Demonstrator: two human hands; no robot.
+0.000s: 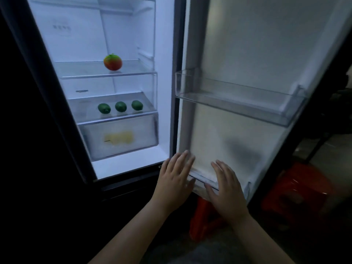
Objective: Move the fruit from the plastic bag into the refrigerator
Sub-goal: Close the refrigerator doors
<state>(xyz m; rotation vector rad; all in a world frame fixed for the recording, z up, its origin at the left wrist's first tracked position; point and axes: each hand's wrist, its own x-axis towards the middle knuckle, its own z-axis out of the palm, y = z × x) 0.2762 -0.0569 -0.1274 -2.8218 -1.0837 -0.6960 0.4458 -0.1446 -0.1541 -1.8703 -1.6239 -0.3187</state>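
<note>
I am reading both hands as empty: the left hand is lying flat with straight fingers, its fingertips reaching the near inner edge of the door; the right hand is spreading its fingers over the rim of the lower door bin, gripping nothing; whether either palm is pressing on the door, I cannot tell. Further out, the upper door bin is hanging on the door to the right; the refrigerator is standing open and lit to the left. Fruit is resting inside: a red-and-green fruit on the middle shelf; three green fruits in a row on the shelf below; something yellow is showing, blurred, through the drawer front. The plastic bag is not appearing in view; a red stool is standing below the door. I am judging the loading step finished or nearly so; the next move is calling for swinging the door leftward to close it, provided the bag is holding no more fruit.
</note>
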